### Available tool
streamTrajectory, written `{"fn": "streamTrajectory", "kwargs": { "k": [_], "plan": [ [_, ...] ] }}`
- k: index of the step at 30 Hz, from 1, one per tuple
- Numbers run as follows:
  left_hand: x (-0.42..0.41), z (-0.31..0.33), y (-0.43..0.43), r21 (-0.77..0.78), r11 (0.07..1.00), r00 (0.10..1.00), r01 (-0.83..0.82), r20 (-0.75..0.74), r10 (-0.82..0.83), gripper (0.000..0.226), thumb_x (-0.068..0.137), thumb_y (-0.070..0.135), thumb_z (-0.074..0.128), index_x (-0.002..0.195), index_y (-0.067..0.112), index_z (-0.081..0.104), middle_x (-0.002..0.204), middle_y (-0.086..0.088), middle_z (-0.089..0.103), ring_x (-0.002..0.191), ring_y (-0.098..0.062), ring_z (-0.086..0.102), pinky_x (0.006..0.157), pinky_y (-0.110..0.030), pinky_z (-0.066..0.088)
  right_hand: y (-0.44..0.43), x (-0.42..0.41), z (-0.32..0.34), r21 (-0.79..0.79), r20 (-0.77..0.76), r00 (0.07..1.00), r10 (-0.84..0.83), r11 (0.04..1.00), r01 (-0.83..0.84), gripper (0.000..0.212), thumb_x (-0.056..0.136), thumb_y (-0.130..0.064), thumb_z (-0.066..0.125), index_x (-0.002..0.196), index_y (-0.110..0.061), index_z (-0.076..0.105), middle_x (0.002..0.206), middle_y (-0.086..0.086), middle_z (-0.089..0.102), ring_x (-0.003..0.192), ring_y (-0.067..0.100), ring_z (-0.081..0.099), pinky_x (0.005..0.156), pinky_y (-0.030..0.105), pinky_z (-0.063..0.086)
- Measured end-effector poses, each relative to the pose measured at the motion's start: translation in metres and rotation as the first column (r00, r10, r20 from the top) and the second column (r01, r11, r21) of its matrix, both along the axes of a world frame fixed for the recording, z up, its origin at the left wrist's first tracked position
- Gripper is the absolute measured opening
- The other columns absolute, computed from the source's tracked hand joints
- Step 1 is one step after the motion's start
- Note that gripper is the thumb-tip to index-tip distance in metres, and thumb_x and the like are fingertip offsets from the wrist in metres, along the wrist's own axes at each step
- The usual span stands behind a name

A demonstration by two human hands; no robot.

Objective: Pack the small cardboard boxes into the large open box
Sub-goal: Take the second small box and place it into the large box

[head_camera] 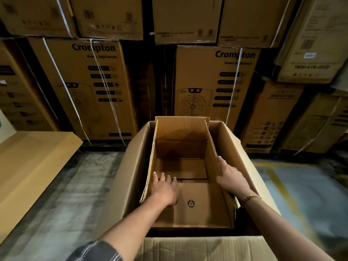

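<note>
a warehouse: strapped appliance cartons (98, 87) stacked high over a marked concrete floor (293, 185)

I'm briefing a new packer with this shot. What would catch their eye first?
Centre frame, a small open box sits inside the large open box, with the left hand spread flat on its floor and the right hand holding its right wall. Behind them rises a wall of stacked Crompton cartons.

The large open box (131, 166) has its near flap cut off by the bottom edge. The small cardboard box (199, 204) inside hides its floor. Fine print on the stacked Crompton cartons (98, 87) is too blurred to read.
</note>
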State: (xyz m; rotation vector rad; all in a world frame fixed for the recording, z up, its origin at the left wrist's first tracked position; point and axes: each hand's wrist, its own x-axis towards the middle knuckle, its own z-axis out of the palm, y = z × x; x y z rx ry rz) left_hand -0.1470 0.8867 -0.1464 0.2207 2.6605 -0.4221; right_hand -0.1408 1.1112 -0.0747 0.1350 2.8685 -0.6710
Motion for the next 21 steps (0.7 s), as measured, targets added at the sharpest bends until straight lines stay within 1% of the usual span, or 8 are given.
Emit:
{"fn": "streamTrajectory", "kwargs": {
  "k": [3, 5, 7, 9, 11, 15, 17, 21],
  "plan": [
    [-0.005, 0.002, -0.008, 0.226, 0.967, 0.993, -0.118, 0.048, 0.110, 0.069, 0.099, 0.036, 0.043, 0.161, 0.019, 0.019, 0.165, -0.006, 0.026, 0.152, -0.031, 0.020, 0.121, -0.064, 0.002, 0.002, 0.005, -0.005, 0.023, -0.020, 0.999, 0.040, 0.999, -0.040, 0.082, 0.092, -0.025, 0.054, 0.161, -0.033, 0.011, 0.159, 0.002, 0.038, 0.130, 0.028, 0.053, 0.093, 0.037, 0.049],
    [0.001, 0.008, -0.015, 0.311, 0.947, 0.996, -0.074, -0.028, 0.087, 0.063, 0.096, 0.040, 0.050, 0.154, 0.018, 0.036, 0.155, -0.007, 0.041, 0.144, -0.030, 0.035, 0.120, -0.060, 0.015, 0.004, 0.009, -0.006, 0.070, -0.054, 0.996, 0.073, 0.995, -0.069, 0.082, 0.091, -0.028, 0.056, 0.161, -0.034, 0.012, 0.163, 0.000, 0.030, 0.132, 0.029, 0.051, 0.095, 0.040, 0.050],
    [0.009, 0.014, -0.022, 0.350, 0.937, 0.990, -0.013, -0.130, 0.062, 0.064, 0.092, 0.044, 0.059, 0.149, 0.021, 0.041, 0.148, -0.005, 0.047, 0.139, -0.029, 0.041, 0.117, -0.056, 0.025, 0.005, 0.013, -0.005, 0.166, -0.143, 0.982, 0.120, 0.981, -0.096, 0.084, 0.089, -0.031, 0.061, 0.160, -0.033, 0.015, 0.166, 0.000, 0.021, 0.143, 0.028, 0.038, 0.102, 0.042, 0.047],
    [0.017, 0.019, -0.028, 0.371, 0.927, 0.974, 0.051, -0.224, 0.036, 0.065, 0.089, 0.042, 0.065, 0.148, 0.025, 0.043, 0.144, -0.001, 0.049, 0.135, -0.026, 0.046, 0.115, -0.053, 0.031, 0.004, 0.014, -0.002, 0.323, -0.229, 0.936, 0.268, 0.928, -0.187, 0.082, 0.088, -0.034, 0.063, 0.159, -0.031, 0.021, 0.169, -0.001, 0.013, 0.154, 0.025, 0.016, 0.117, 0.045, 0.032],
    [0.026, 0.024, -0.034, 0.393, 0.913, 0.956, 0.110, -0.294, 0.011, 0.061, 0.089, 0.042, 0.066, 0.144, 0.028, 0.045, 0.140, 0.003, 0.052, 0.131, -0.023, 0.050, 0.112, -0.050, 0.036, 0.002, 0.013, -0.001, 0.438, -0.177, 0.895, 0.409, 0.847, -0.301, 0.072, 0.089, -0.038, 0.059, 0.155, -0.031, 0.032, 0.169, -0.002, 0.016, 0.156, 0.024, 0.008, 0.125, 0.048, 0.014],
    [0.046, 0.037, -0.045, 0.407, 0.903, 0.930, 0.137, -0.366, 0.024, 0.048, 0.089, 0.048, 0.065, 0.132, 0.032, 0.052, 0.128, 0.008, 0.059, 0.122, -0.018, 0.056, 0.108, -0.045, 0.037, 0.005, 0.019, 0.003, 0.473, 0.093, 0.902, 0.422, 0.779, -0.413, 0.049, 0.089, -0.047, 0.059, 0.135, -0.031, 0.054, 0.143, -0.004, 0.054, 0.148, 0.025, 0.030, 0.120, 0.066, 0.004],
    [0.060, 0.042, -0.053, 0.378, 0.915, 0.903, 0.144, -0.429, 0.035, 0.043, 0.089, 0.050, 0.063, 0.127, 0.031, 0.055, 0.125, 0.008, 0.062, 0.120, -0.018, 0.057, 0.113, -0.045, 0.033, 0.010, 0.027, 0.006, 0.469, 0.100, 0.903, 0.417, 0.781, -0.412, 0.040, 0.090, -0.051, 0.059, 0.125, -0.033, 0.057, 0.130, -0.007, 0.061, 0.139, 0.022, 0.041, 0.117, 0.071, 0.007],
    [0.090, 0.043, -0.065, 0.359, 0.924, 0.873, 0.131, -0.483, 0.064, 0.041, 0.090, 0.056, 0.060, 0.122, 0.031, 0.058, 0.122, 0.011, 0.066, 0.119, -0.013, 0.059, 0.125, -0.051, 0.014, 0.013, 0.051, 0.007, 0.464, 0.033, 0.887, 0.460, 0.779, -0.421, 0.030, 0.093, -0.052, 0.055, 0.117, -0.035, 0.059, 0.123, -0.011, 0.063, 0.133, 0.017, 0.047, 0.119, 0.067, 0.008]
  ]
}}
